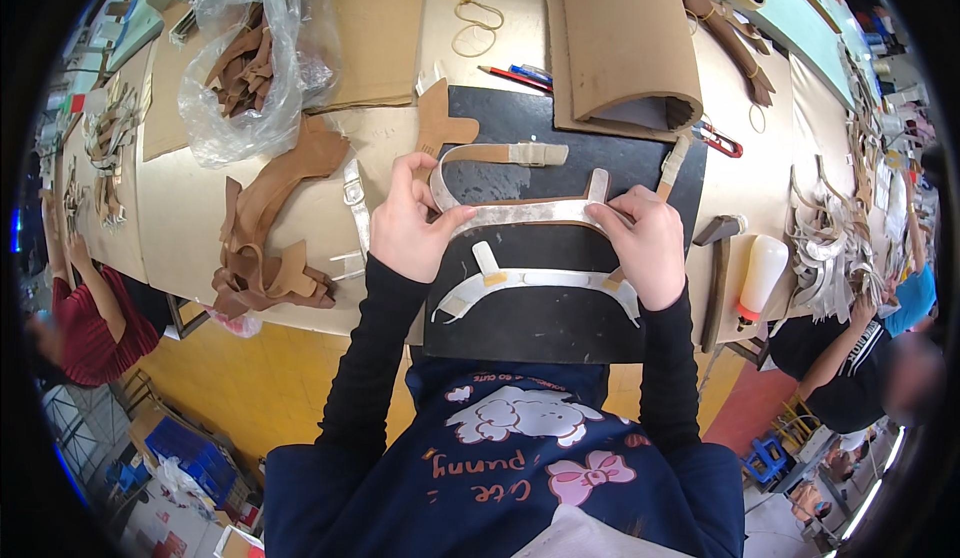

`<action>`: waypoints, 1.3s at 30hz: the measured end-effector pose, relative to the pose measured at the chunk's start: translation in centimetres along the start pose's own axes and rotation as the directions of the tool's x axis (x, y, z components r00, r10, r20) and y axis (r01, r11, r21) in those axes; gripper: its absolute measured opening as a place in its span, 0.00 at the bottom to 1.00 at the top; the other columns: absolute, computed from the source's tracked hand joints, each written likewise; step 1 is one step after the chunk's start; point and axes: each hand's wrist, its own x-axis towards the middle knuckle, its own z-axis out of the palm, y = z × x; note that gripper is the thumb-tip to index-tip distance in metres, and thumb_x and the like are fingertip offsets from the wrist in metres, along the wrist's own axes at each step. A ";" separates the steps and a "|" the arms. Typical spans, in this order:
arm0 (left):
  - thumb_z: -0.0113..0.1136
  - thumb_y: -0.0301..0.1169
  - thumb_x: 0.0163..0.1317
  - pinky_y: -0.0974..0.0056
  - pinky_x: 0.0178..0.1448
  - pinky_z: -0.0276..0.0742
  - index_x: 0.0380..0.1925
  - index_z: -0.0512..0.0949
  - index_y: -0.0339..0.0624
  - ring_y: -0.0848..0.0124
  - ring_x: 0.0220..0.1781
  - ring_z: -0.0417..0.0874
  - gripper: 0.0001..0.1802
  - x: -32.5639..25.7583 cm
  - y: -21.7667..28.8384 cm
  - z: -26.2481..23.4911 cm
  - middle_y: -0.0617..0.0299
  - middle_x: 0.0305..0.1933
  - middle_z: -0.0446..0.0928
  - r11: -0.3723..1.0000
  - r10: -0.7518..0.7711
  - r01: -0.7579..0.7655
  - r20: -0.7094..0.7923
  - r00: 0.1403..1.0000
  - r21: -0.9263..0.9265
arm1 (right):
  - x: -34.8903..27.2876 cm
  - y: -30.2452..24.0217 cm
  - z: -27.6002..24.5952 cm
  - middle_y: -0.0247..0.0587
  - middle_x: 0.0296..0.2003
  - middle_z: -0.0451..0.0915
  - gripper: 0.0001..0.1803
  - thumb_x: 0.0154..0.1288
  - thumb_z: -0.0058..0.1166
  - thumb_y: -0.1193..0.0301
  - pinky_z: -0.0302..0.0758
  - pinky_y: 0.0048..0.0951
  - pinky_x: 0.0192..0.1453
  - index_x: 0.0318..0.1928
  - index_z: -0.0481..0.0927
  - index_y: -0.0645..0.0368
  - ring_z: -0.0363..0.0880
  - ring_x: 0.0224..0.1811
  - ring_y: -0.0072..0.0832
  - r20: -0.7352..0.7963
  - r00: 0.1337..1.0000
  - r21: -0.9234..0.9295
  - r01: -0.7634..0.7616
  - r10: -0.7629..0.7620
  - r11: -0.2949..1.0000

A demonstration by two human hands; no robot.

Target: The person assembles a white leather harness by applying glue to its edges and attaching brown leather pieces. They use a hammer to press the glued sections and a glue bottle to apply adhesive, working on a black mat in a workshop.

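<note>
I had both hands on a curved silvery strap piece [520,215] that lay across the black mat [560,328] on the worktop [180,208]. My left hand [408,220] pinched the strap's left end, thumb pressed on top and fingers curled round it, where the strap bent up into a tan-backed loop. My right hand [648,243] clamped down on the right end, thumb flat along the strip, so the piece ran straight between my two grips. Just below it, nearer my body, a second silvery strap piece [535,280] rested on the mat, untouched (its small tabs pointed upward). A pile of brown leather cut pieces [270,248] sat to the left of my left hand, a rolled sheet of brown board [625,43] stood beyond the mat, and a hammer [718,278] and a white bottle [762,273] lay just to the right of my right hand.
</note>
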 end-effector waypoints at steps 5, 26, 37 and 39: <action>0.80 0.31 0.46 0.59 0.51 0.69 0.56 0.70 0.44 0.62 0.45 0.76 0.37 -0.6 0.7 1.1 0.61 0.35 0.75 0.937 0.183 -0.098 -0.234 0.955 0.334 | -0.8 0.6 1.2 0.42 0.29 0.75 0.11 0.57 0.70 0.68 0.73 0.40 0.40 0.30 0.84 0.63 0.75 0.34 0.40 -0.078 0.997 -0.063 -0.017 0.012 0.998; 0.59 0.30 0.55 0.65 0.53 0.73 0.59 0.80 0.43 0.70 0.55 0.79 0.27 -0.8 0.2 1.8 0.65 0.57 0.78 0.385 0.726 -0.772 0.351 0.591 0.505 | 0.6 0.6 0.0 0.38 0.45 0.72 0.30 0.58 0.55 0.78 0.74 0.33 0.55 0.64 0.78 0.54 0.73 0.50 0.35 0.326 0.724 -0.146 0.674 -0.608 0.724; 0.54 0.27 0.59 0.63 0.62 0.74 0.65 0.75 0.42 0.65 0.65 0.77 0.30 -2.6 1.6 3.3 0.61 0.64 0.75 0.412 0.655 -0.728 0.377 0.655 0.548 | -0.5 0.6 0.1 0.42 0.45 0.75 0.30 0.53 0.55 0.84 0.76 0.34 0.55 0.59 0.82 0.56 0.76 0.50 0.38 0.230 0.807 -0.110 0.576 -0.543 0.810; 0.53 0.26 0.60 0.63 0.63 0.74 0.66 0.74 0.42 0.63 0.68 0.75 0.31 -2.5 1.4 3.3 0.60 0.68 0.73 0.489 0.625 -0.719 0.377 0.684 0.494 | -1.2 1.8 -0.5 0.44 0.48 0.77 0.29 0.52 0.57 0.86 0.77 0.35 0.55 0.58 0.82 0.56 0.78 0.51 0.40 0.184 0.833 -0.037 0.537 -0.522 0.843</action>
